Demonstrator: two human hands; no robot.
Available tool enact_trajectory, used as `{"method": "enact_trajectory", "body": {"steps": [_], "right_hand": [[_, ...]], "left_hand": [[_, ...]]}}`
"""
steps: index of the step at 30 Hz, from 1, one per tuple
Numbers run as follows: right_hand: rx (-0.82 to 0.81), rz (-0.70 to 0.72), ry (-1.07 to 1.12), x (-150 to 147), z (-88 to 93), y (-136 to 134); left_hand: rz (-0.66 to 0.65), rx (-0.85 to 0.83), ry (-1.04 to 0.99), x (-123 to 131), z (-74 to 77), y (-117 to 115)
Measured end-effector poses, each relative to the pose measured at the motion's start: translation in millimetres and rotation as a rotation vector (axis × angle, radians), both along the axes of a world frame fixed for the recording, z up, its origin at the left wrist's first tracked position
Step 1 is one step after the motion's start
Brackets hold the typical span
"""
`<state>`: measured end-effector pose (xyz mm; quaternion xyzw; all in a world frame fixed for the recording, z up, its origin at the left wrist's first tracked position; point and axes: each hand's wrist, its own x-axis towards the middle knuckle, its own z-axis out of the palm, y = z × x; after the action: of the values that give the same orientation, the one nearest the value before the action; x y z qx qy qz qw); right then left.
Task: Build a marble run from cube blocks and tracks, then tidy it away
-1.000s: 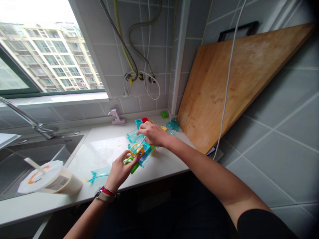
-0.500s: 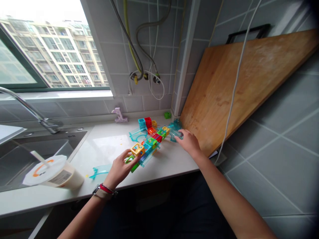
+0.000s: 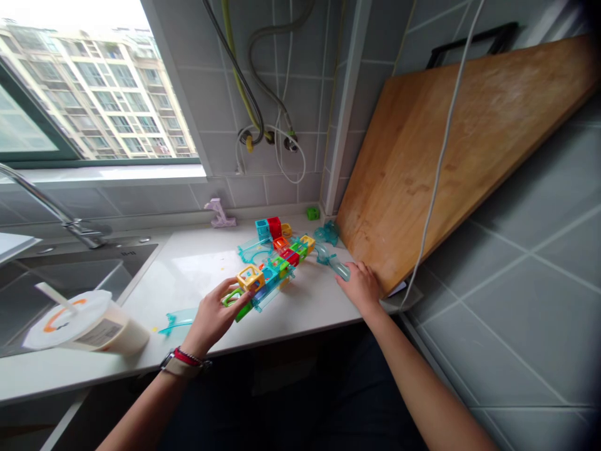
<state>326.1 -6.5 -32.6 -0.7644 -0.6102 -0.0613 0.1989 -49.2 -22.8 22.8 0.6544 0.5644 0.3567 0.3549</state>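
Note:
My left hand (image 3: 211, 316) is closed around the near end of a marble-run block assembly, its fingers on a yellow open-frame block (image 3: 250, 277) and a green block (image 3: 238, 305) below it. Red, blue, green and yellow blocks (image 3: 291, 255) continue from there toward the back right, with a clear teal track (image 3: 272, 293) along the near side. At the right, my right hand (image 3: 362, 289) has its fingers on the end of a translucent teal tube (image 3: 340, 268). A curved teal piece (image 3: 322, 254) lies at the tube's far end; whether they are joined I cannot tell.
A teal piece (image 3: 327, 232) and a green block (image 3: 312, 213) sit in the back corner. By the sink (image 3: 136, 272) stands a lidded drink cup (image 3: 94, 329), near a loose teal track (image 3: 181, 318). A large wooden board (image 3: 422, 169) leans at the right, crossed by a white cable (image 3: 446, 144).
My right hand has shifted right and toward me, and the teal tube now shows beside its fingers. My left hand keeps hold of the assembly. The view has shifted slightly.

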Motion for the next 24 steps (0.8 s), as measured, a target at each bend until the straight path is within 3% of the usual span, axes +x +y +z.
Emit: {"method": "enact_trajectory", "body": {"steps": [7, 13, 18, 20, 24], "right_hand": [[0.13, 0.075, 0.087, 6, -14.1, -13], [0.44, 0.219, 0.248, -16, -9.3, -40], [0.332, 0.409, 0.325, -45, 5.3, -64], [0.322, 0.367, 0.304, -41, 10.9, -59], [0.196, 0.115, 0.2, -10, 20.6, -32]], "left_hand": [[0.018, 0.009, 0.034, -1, -1.0, 1], [0.036, 0.006, 0.037, 1, 1.3, -1], [0.037, -0.031, 0.015, 1, 4.8, -1], [0.038, -0.028, 0.014, 0, 3.5, 1], [0.029, -0.039, -0.015, -1, 2.7, 3]]}}
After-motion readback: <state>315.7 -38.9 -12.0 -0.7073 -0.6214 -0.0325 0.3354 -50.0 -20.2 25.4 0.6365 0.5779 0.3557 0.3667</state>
